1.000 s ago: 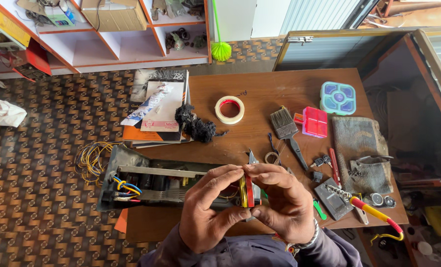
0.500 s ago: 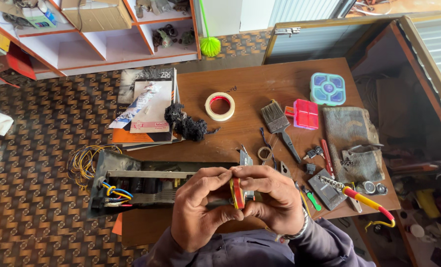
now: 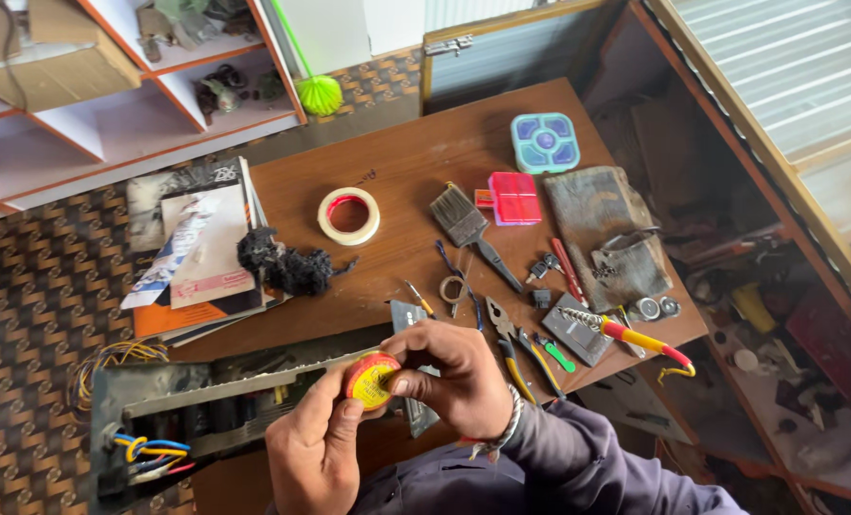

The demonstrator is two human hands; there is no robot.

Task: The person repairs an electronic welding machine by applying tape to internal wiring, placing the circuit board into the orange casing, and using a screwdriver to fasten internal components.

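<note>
Both my hands hold a small roll of red tape with a yellow inner label low in the head view. My left hand grips it from below, thumb on its rim. My right hand pinches it from the right side. Just beneath lies a long dark metal electrical unit with coloured wires at its left end. Pliers lie on the brown table right of my right hand.
On the table lie a white tape roll, a paintbrush, a pink box, a teal case, a grey cloth, a red-handled tool and a black tangle. Magazines overhang the left edge. Shelves stand behind.
My hands have turned the red tape roll so its flat yellow face shows, where before it was edge-on. The camera view has shifted right and closer.
</note>
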